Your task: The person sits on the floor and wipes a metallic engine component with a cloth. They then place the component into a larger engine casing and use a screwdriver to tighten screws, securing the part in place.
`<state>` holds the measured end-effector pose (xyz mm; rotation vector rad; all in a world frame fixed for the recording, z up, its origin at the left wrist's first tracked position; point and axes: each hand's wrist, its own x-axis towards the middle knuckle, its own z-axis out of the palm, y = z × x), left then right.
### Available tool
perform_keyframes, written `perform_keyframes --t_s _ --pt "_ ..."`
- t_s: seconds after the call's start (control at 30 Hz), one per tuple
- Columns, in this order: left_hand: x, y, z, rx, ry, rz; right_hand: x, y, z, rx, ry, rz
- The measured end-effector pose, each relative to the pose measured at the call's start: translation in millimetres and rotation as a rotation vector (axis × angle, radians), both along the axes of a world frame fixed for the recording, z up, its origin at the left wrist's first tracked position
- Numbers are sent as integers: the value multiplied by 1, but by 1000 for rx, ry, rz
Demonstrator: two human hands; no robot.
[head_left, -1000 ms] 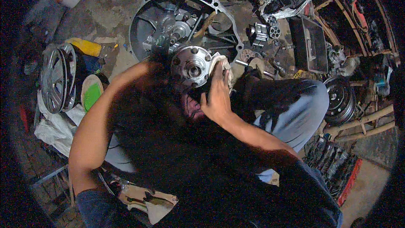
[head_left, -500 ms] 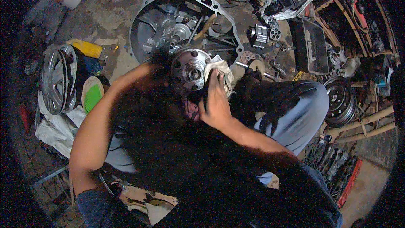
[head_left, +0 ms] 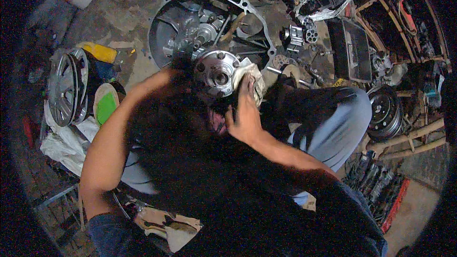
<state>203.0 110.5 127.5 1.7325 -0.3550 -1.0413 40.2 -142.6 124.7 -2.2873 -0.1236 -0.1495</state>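
Between my hands is a round, shiny metal hub point(head_left: 209, 80) with a flange, bolt holes and a central bore, its face turned up. My right hand point(head_left: 246, 116) presses a crumpled off-white rag point(head_left: 258, 78) against the hub's right rim, fingers bent over the cloth. On the hub's left side is my left hand point(head_left: 169, 82); its fingers are lost in dark shadow, so their grip does not show. Just beyond the hub lies a large bell-shaped metal housing point(head_left: 267, 47) with a shaft and gears inside.
Left stand wheel covers point(head_left: 63, 90), a yellow container point(head_left: 99, 52) and a round green-topped thing point(head_left: 107, 108). On the right are a dark tray point(head_left: 350, 50), a wheel rim point(head_left: 383, 113) and a wooden rack point(head_left: 381, 14). Small metal parts point(head_left: 294, 37) lie beyond my right knee point(head_left: 354, 114).
The hub has turned and tilted slightly, showing its flange face and holes more plainly. My right hand and the rag stay at its right rim. The whole view has shifted slightly.
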Motion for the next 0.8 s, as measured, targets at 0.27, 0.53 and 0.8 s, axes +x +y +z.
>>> perform_keyframes --t_s 0.27,0.53,0.8 --pt "2 0 18 307 -398 -326 19 -7 -2 53 -72 -70" --pt "-3 -2 33 475 -592 -313 32 -9 -12 232 -170 -106" --pt "-3 -4 44 576 -639 -398 43 -33 -9 477 -171 -433"
